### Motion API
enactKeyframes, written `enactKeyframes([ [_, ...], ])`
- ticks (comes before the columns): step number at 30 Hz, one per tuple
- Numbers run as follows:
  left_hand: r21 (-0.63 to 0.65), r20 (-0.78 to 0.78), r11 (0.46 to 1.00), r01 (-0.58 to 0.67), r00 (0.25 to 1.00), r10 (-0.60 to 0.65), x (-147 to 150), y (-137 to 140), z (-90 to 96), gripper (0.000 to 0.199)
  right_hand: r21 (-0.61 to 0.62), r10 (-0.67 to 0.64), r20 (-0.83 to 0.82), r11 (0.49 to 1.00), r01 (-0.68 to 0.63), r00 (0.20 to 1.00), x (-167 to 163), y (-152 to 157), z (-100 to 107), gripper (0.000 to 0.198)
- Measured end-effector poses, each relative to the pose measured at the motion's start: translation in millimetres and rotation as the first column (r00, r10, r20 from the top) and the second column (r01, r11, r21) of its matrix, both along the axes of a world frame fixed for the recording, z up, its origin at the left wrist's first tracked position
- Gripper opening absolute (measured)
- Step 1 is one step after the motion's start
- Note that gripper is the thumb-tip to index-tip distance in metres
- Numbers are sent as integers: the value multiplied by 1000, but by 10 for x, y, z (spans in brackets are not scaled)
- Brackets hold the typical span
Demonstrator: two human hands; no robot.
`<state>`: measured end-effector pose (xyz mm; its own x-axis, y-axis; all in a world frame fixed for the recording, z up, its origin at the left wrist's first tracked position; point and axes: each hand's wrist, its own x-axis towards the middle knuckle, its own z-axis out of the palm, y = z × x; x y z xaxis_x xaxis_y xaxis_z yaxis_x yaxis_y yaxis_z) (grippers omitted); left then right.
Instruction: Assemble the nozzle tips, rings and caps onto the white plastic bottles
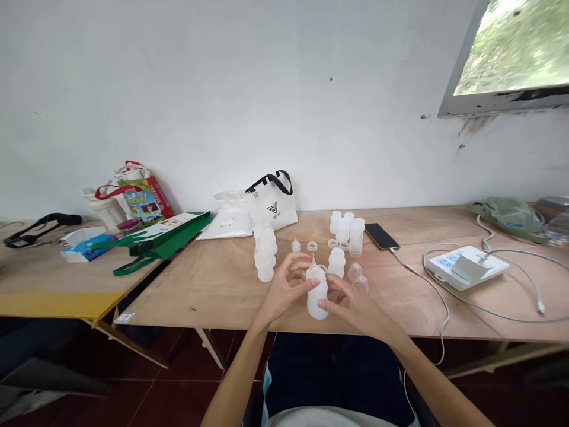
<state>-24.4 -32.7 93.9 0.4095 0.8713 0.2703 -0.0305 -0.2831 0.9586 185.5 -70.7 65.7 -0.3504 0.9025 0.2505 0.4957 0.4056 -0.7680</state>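
Observation:
A translucent white baby bottle point(317, 302) stands tilted slightly near the table's front edge, between my two hands. My left hand point(287, 284) curls around its neck, thumb in front, beside a clear pointed teat point(313, 260) at the top. My right hand point(349, 301) grips the body from the right, its thumb low on the front. Just behind it is another bottle point(336, 261). Clear domed caps point(354, 272) lie to the right. Beyond my hands are a teat in a ring point(296, 245) and a loose collar ring point(312, 246).
More bottles point(265, 258) form a row on the left, and a further cluster point(347, 226) stands at the back right. A phone point(382, 236) on a cable and a white power strip point(466, 270) lie right. White bags point(272, 204) and a green bag point(171, 240) are left.

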Motion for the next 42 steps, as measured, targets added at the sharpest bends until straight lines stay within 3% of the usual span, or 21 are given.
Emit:
enactKeyframes([
  [4,56,-89,998,-17,996,22,49,10,-44,43,83,-94,177,993,80,980,108,33,-17,40],
  [8,64,-149,997,-38,988,47,88,50,-117,42,165,-152,212,979,118,965,362,122,-26,27],
  [14,41,-177,999,-13,984,20,132,122,-247,38,196,-421,330,906,375,845,740,226,-34,27],
  [22,34,-195,999,30,981,-22,149,119,-249,35,149,-442,484,892,427,755,755,257,-127,34],
  [27,16,-250,999,38,968,-33,131,110,-234,40,67,-409,505,897,437,760,748,279,-97,27],
  [31,-13,-266,997,72,961,-72,128,104,-238,44,25,-394,379,909,416,837,776,273,8,31],
  [34,10,-262,996,90,962,-84,151,98,-241,39,71,-386,120,922,380,915,763,234,101,37],
  [37,35,-260,993,115,960,-102,195,82,-247,36,123,-352,-109,923,364,930,682,149,191,42],
  [39,36,-260,991,126,959,-112,226,69,-263,36,172,-308,-171,926,336,936,601,81,234,41],
  [42,8,-271,993,119,956,-113,261,52,-303,40,251,-237,-130,931,264,963,478,10,244,39],
])
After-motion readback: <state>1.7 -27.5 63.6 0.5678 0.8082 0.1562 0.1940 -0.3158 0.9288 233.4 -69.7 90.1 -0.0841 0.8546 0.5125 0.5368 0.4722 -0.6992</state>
